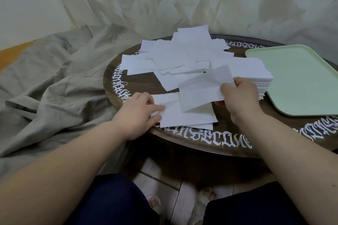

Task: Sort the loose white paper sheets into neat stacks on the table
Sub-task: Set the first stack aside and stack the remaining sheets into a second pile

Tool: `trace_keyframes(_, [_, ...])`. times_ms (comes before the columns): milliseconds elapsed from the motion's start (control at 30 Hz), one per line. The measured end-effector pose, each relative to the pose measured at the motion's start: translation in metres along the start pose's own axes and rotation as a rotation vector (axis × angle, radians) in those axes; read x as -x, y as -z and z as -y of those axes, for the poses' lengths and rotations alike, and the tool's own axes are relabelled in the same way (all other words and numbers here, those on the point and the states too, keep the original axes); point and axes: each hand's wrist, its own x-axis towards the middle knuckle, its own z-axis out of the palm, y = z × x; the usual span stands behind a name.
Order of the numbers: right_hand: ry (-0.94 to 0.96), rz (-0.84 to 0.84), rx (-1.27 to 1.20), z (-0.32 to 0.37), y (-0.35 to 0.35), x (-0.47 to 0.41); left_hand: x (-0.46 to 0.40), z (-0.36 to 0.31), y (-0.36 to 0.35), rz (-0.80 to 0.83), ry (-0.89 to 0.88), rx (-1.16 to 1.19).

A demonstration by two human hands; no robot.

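Loose white paper sheets (179, 56) lie scattered over the far half of a round dark wooden table (228, 144). A neat thick stack (256, 76) sits at the right, beside the tray. My right hand (237, 95) pinches one thin sheet (201, 87) by its right edge and holds it lifted above the table. A small pile of sheets (188, 117) lies at the near edge. My left hand (137, 113) holds the left edge of that pile, with its fingers curled on the paper.
A pale green tray (301, 82) rests on the table's right side. Grey crumpled cloth (54, 86) lies to the left of the table, and draped fabric hangs behind it. White lettering runs round the table rim. My knees and feet show below.
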Motion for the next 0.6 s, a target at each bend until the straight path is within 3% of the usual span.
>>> trace_keyframes(233, [-0.109,-0.001,-0.18,0.007,-0.001,0.004,-0.001,0.001,-0.002,0.04,0.073,-0.038])
trace_keyframes(367, [-0.296,0.156,-0.397,0.011,-0.01,0.01,-0.001,0.002,-0.005,0.072,0.091,-0.067])
trace_keyframes(467, [-0.317,0.262,-0.185,-0.002,-0.018,0.013,-0.001,-0.001,-0.004,0.072,0.098,-0.065])
trace_keyframes(600, [-0.256,0.283,0.134,-0.018,-0.021,0.011,0.002,0.0,-0.005,0.092,0.107,-0.046])
